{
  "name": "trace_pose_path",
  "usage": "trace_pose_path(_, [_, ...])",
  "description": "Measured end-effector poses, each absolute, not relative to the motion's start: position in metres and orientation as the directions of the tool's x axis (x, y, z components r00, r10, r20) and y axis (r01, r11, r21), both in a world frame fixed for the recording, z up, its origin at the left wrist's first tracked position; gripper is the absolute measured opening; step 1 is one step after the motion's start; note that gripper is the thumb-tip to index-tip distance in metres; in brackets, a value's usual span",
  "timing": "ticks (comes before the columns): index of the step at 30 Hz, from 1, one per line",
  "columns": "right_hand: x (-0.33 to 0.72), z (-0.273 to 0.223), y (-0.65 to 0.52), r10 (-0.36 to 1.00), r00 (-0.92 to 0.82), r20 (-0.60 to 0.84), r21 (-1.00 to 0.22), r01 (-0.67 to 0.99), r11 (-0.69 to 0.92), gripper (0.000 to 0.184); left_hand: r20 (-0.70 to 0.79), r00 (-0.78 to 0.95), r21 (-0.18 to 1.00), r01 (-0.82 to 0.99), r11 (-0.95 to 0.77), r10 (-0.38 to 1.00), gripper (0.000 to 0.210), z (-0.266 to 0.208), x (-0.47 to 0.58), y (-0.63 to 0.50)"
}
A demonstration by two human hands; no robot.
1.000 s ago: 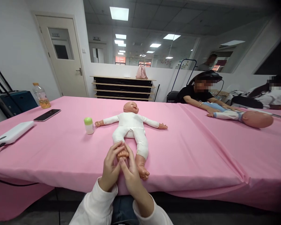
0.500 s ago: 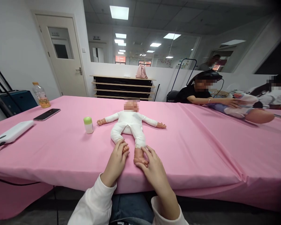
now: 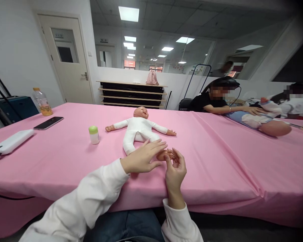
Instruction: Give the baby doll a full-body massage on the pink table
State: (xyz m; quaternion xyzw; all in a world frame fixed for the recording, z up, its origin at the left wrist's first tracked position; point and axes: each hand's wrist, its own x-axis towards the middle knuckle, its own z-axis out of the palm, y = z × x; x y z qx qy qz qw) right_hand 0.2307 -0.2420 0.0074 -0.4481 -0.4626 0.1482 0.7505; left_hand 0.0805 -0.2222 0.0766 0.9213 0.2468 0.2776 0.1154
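A baby doll [image 3: 140, 123] in a white cloth body lies on its back on the pink-covered table, arms spread, feet toward me. My left hand [image 3: 144, 157] reaches across the doll's lower leg with its fingers stretched out, and the leg is partly hidden beneath it. At the toes of the doll's foot [image 3: 163, 155] on the right side, my right hand [image 3: 176, 168] is closed, thumb and fingers pinching it. The other foot is covered by my left hand and sleeve. Left of the doll stands a small white bottle with a green cap [image 3: 93, 135].
The pink tablecloth [image 3: 212, 161] has a raised fold on the right. At the left lie a phone [image 3: 48, 123], a white power bank [image 3: 12, 142] with a cable, and a drink bottle [image 3: 42, 102]. A co-worker [image 3: 204, 101] handles another doll [image 3: 274, 128] at the right.
My left hand has left the doll's left-side foot and moved right over the other leg. My right hand shifted from the ankle to the toes, and that foot moved right and up.
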Motion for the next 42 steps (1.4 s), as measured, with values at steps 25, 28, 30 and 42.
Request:
trace_pose_path(25, [0.224, -0.007, -0.235, 0.727, -0.077, 0.683, -0.65, 0.391, 0.652, 0.062, 0.517, 0.416, 0.83, -0.03, -0.557, 0.748, 0.042, 0.038, 0.105, -0.197])
trace_pose_path(28, [0.223, -0.008, -0.234, 0.729, -0.067, 0.681, -0.661, 0.37, 0.652, 0.063, 0.507, 0.44, 0.844, -0.077, -0.531, 0.741, 0.046, 0.035, 0.105, -0.199])
trace_pose_path(30, [0.223, -0.008, -0.234, 0.727, -0.058, 0.684, -0.668, 0.348, 0.657, 0.062, 0.512, 0.458, 0.845, -0.114, -0.523, 0.727, 0.048, 0.034, 0.103, -0.199])
trace_pose_path(42, [0.222, 0.0, -0.236, 0.75, 0.125, 0.65, -0.76, 0.144, 0.634, 0.04, 0.478, 0.558, 0.836, -0.054, -0.545, 0.678, 0.049, 0.035, 0.1, -0.198])
